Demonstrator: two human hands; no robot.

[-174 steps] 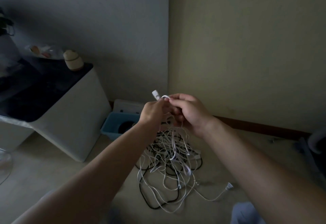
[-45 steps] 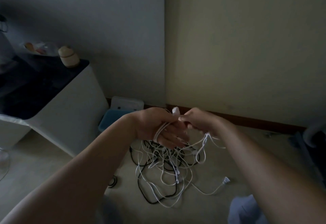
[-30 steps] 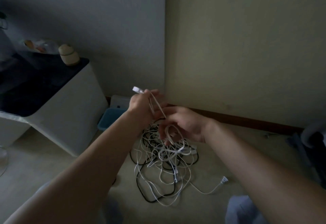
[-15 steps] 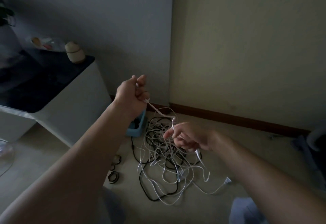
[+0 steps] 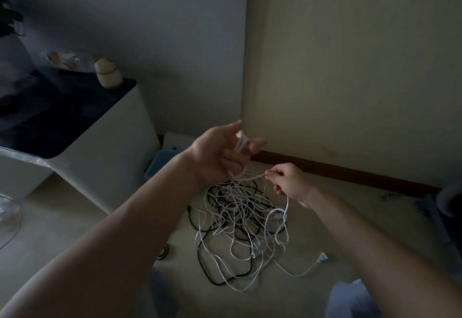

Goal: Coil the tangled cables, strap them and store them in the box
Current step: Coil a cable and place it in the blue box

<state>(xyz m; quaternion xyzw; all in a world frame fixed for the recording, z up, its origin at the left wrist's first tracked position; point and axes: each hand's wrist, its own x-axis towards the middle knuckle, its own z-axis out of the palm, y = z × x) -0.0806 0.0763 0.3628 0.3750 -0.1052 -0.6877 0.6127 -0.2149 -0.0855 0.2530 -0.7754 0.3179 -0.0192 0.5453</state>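
A: Fingers first. Left hand [image 5: 220, 156] palm-up, fingers spread and half curled; a few turns of thin white cable [image 5: 241, 142] lie looped across them, a white plug end at the fingertips. It serves as the winding form, I judge.

B: Right hand [image 5: 287, 182]?

A: At 4 o'clock of the left, close by. Thumb and forefinger pinch the same white cable, drawn fairly straight between the hands; my reading is that it feeds the next turn under light tension.

B: Outward?

A: At 6 o'clock of both hands, on the pale floor [image 5: 75, 230], the tangled heap of white and black cables [image 5: 237, 220], with a white plug [image 5: 322, 257] trailing at 4 o'clock. Small dark rings [image 5: 162, 252], possibly straps, at 8 o'clock of the heap.

B: The box?

A: Blue plastic box [image 5: 157, 165], 9 o'clock of the left wrist, mostly hidden by the forearm; contents not visible. Dim light: number of turns uncertain.
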